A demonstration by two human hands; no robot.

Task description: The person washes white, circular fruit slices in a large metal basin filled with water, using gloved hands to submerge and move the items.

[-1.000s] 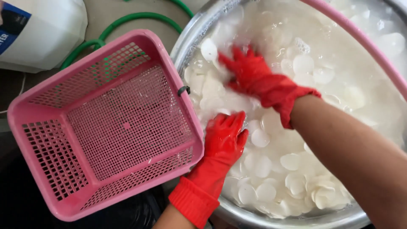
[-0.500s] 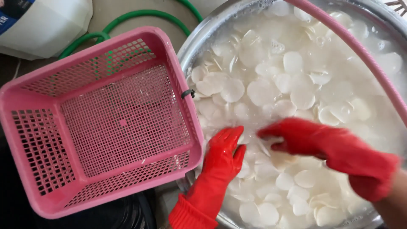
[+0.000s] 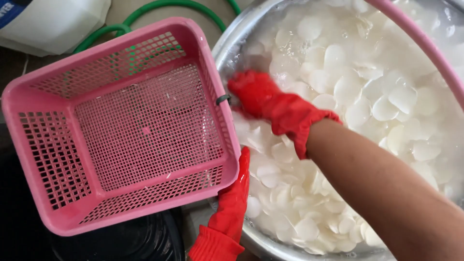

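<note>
A wide metal basin (image 3: 227, 36) full of water and pale round white slices (image 3: 348, 92) takes up most of the space. Pressed against its left rim sits a pink mesh basket (image 3: 121, 130), tilted and holding almost nothing. The left hand (image 3: 237, 193), in a red rubber glove, clasps the basket's corner nearest the basin. The right hand (image 3: 256, 92), gloved the same, is plunged among the slices by that rim; whether its fingers are curled, I cannot tell. Beyond the basket, a green hose (image 3: 164, 6) and a white plastic container (image 3: 53, 21) lie on the floor.

basket (image 3: 130, 130): pink plastic mesh, glossy, wet
basin (image 3: 227, 43): bare metal, dull sheen
gloves (image 3: 275, 104): red rubber, matt
slices (image 3: 348, 92): white, slick, wet
hose (image 3: 159, 7): green plastic, smooth
</note>
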